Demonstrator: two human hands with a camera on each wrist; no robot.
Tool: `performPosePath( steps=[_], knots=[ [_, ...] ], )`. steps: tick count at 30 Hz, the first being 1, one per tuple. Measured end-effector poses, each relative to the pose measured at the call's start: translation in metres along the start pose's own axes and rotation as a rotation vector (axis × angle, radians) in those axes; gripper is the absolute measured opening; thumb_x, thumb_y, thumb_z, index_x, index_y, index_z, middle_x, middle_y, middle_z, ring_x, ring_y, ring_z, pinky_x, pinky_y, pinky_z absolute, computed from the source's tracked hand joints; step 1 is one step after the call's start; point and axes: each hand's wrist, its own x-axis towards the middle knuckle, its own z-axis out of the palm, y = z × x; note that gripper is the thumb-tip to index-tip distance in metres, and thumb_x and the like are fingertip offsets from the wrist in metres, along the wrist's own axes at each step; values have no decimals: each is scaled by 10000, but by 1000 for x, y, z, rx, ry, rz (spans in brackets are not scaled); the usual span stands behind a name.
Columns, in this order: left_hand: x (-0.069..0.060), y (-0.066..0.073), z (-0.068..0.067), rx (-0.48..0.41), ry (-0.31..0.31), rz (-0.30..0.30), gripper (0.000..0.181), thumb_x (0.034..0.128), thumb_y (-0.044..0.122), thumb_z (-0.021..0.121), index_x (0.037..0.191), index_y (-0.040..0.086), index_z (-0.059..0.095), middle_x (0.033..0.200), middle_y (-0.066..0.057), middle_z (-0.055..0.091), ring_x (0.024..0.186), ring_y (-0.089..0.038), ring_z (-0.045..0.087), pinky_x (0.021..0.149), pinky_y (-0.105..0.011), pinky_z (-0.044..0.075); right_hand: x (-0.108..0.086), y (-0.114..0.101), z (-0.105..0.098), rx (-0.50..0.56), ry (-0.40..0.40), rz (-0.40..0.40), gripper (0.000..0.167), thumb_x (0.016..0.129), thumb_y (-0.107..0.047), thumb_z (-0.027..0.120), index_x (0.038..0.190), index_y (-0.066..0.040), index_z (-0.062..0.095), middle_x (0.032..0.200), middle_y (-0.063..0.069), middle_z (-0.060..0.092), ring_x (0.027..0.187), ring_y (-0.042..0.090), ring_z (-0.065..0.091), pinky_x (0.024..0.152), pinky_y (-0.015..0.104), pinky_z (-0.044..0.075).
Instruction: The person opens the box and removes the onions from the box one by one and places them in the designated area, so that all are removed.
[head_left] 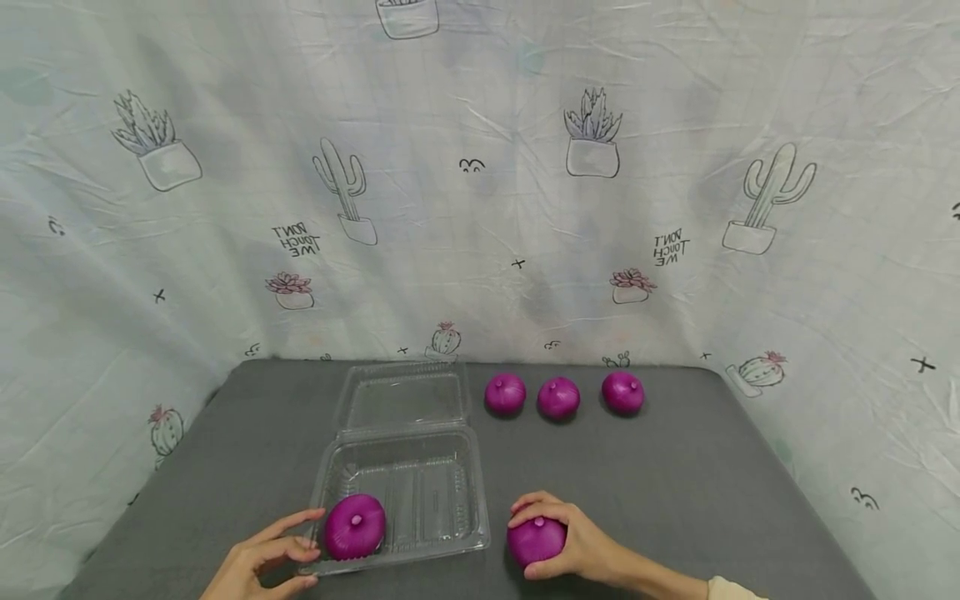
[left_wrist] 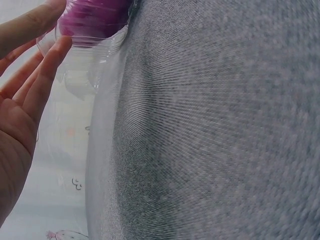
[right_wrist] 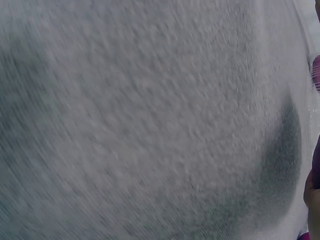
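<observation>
A clear plastic clamshell box [head_left: 433, 546] lies with its lid [head_left: 401, 367] folded back, away from me. One purple onion [head_left: 356, 527] sits in the tray's near left corner; that onion [left_wrist: 95, 20] also shows through the plastic in the left wrist view. My left hand [head_left: 264, 554] touches the tray's left edge, its fingers [left_wrist: 47, 72] fairly straight and spread. To the right of the box, my right hand [head_left: 573, 537] grips another purple onion [head_left: 536, 543], thumb on the near side and fingers over the far side. Only a sliver of the right hand [right_wrist: 312, 202] appears in its wrist view.
Three more purple onions, a left one [head_left: 505, 394], a middle one [head_left: 558, 399] and a right one [head_left: 622, 392], stand near the back of the grey table [head_left: 675, 492]. A white curtain [head_left: 480, 208] printed with potted cacti surrounds the table's back and sides.
</observation>
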Motion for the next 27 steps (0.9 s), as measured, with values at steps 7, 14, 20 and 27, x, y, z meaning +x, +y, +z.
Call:
performPosePath(
  steps=[7,14,20,27],
  knots=[
    [-1,0,-1,-11,0,5,344,697,-156,758,972,33,673,1334,6,538,962,-78,634,711,-230,574,17,7,-5,-28,6,-15,426,758,-53,799,1151,-114,649,1226,256,501,1174,150,481,838,316,548],
    [0,0,-4,17,1,-3,328,706,-135,764,970,41,684,1311,-32,550,949,-75,634,716,-224,573,35,12,-10,-21,33,19,419,750,-58,805,1141,-73,654,1225,262,508,1162,160,489,835,312,546],
    [0,0,-6,39,1,-4,329,710,-126,766,977,49,685,1321,5,544,948,-72,636,715,-219,571,51,18,-14,-41,47,20,435,737,-63,816,1140,-41,653,1228,250,529,1177,168,485,845,296,534],
    [0,-1,-5,28,-4,-8,337,718,-127,759,1003,40,688,1329,-9,538,955,-76,635,715,-226,573,64,25,-22,-82,69,33,445,728,-52,823,1135,-11,648,1230,242,540,1177,213,486,845,292,529]
  ],
)
